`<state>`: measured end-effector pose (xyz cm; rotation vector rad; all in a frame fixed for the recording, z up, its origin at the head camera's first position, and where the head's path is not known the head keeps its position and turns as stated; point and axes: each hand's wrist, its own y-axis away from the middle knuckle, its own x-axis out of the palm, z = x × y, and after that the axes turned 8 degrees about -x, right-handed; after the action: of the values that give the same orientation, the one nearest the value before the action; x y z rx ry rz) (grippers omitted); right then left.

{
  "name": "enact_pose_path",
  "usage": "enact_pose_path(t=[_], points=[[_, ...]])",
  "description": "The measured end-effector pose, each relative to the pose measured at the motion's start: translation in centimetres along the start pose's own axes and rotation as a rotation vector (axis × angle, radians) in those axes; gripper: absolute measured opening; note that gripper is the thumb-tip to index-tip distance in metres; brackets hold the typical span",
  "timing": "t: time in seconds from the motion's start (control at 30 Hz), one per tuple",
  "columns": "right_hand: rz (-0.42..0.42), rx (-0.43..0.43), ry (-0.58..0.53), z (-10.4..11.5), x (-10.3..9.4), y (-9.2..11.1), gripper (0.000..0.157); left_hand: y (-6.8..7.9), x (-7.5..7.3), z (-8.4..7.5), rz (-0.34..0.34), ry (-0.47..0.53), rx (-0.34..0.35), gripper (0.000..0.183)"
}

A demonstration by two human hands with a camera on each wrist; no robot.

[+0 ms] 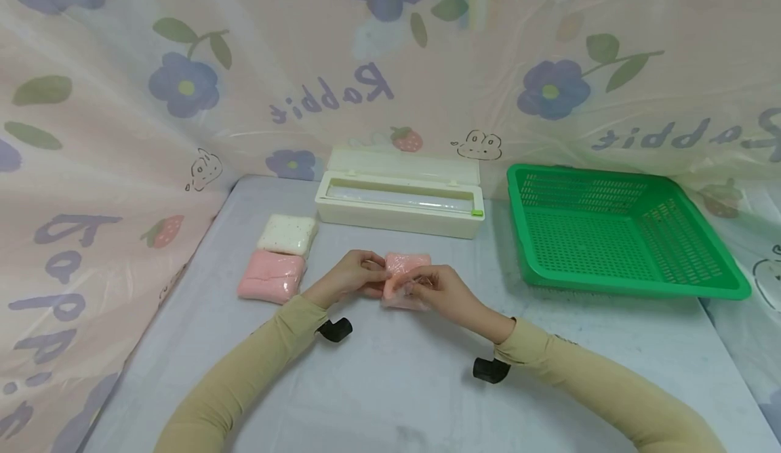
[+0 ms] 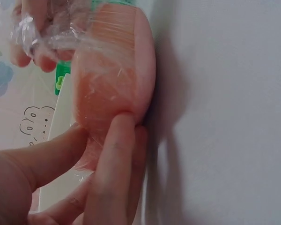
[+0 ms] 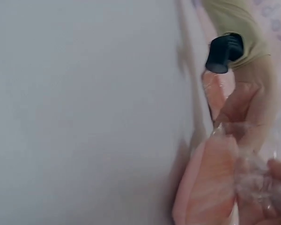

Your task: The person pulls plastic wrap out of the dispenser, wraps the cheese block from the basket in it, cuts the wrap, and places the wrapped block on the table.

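Note:
A pink block [image 1: 407,263], partly covered in clear plastic film, stands on the table between both hands. My left hand [image 1: 356,273] holds its left end, the thumb on one face and the fingers along the lower edge, as the left wrist view shows. Loose clear film [image 2: 51,40] stretches off the block, and my right hand [image 1: 448,293] pinches it between thumb and fingers. In the right wrist view the block [image 3: 208,187] shows a paler pink side and a film-covered orange-pink face. What kind of thing the block is, I cannot tell.
Left of the hands lie a wrapped pink block [image 1: 271,275] and, behind it, a wrapped white speckled block [image 1: 287,234]. A cream film dispenser [image 1: 399,217] with its lid raised stands at the back. To the right is a green plastic basket [image 1: 628,287]. Patterned cloth surrounds the table.

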<state>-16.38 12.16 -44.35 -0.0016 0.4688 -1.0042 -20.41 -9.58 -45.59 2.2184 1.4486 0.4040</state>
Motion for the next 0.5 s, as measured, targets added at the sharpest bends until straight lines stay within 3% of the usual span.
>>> enact_pose_path(t=[0.23, 0.33, 0.5], points=[[-0.126, 0.255, -0.171, 0.3, -0.3, -0.3, 0.019, 0.0, 0.2, 0.2, -0.029, 0.025, -0.006, 0.034], [-0.147, 0.262, -0.150, 0.4, -0.5, -0.6, 0.018, -0.1, 0.3, 0.3, -0.035, 0.026, -0.005, 0.034], [-0.141, 0.215, -0.007, 0.2, -1.1, -1.7, 0.013, -0.4, 0.2, 0.3, -0.060, 0.023, 0.010, 0.035]])
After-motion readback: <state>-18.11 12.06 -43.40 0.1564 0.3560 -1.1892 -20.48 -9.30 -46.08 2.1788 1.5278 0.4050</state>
